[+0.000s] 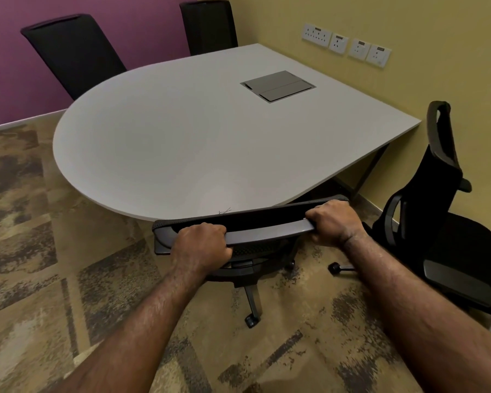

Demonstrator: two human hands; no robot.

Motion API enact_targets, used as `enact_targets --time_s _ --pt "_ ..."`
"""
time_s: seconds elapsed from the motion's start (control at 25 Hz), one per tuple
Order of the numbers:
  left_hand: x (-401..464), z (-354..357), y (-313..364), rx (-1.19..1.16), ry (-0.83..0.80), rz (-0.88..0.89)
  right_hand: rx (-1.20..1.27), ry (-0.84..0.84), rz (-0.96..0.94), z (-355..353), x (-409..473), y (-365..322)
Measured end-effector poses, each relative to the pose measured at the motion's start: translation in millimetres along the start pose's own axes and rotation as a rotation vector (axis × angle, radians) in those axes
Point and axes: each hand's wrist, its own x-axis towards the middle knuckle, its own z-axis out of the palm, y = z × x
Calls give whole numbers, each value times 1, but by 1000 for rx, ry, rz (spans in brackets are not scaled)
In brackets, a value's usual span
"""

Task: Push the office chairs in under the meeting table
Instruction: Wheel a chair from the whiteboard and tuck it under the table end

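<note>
A black office chair [267, 232] stands at the near rounded edge of the grey meeting table [182, 137], its backrest top just at the rim and its seat hidden under the tabletop. My left hand [201, 242] grips the left part of the backrest's top bar. My right hand [333, 221] grips the right end of the same bar. A second black chair [448, 236] stands away from the table at the right, turned sideways. Two more black chairs [74, 55] [209, 25] sit pushed in at the far side.
A yellow wall with power sockets [346, 45] runs along the table's right side, and a purple wall lies behind. A grey cable box lid [278, 85] is set into the tabletop. Patterned brown carpet [54, 279] spreads to the left and front.
</note>
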Motion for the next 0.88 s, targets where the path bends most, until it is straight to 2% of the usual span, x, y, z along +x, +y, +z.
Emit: enact_targets --time_s 0.88 --pt "7 -1 44 39 35 -91 25 46 -183 5 12 50"
